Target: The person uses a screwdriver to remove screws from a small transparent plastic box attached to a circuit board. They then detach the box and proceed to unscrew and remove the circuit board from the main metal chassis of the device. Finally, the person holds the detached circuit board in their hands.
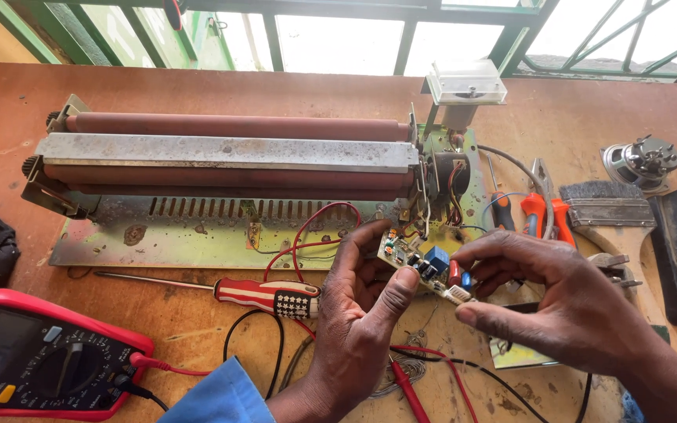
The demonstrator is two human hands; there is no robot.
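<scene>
Green-tinted and crowded with small parts, a little circuit board is held up between two bare hands above a worn wooden workbench, seen from the head camera. The left hand is closed on the board's near edge, thumb pressed on top. The right hand is pinched narrowly at the board's far end, fingertips against a red component and a white connector. Red wires are seen running from the board back to the roller machine just behind it, its casing removed. A red multimeter is set at the near left, its probes lying unused below the hands, with a striped-handled screwdriver between. Inspection of the board appears to be in hand; any closer check would call for steady support and care with the attached wires.
</scene>
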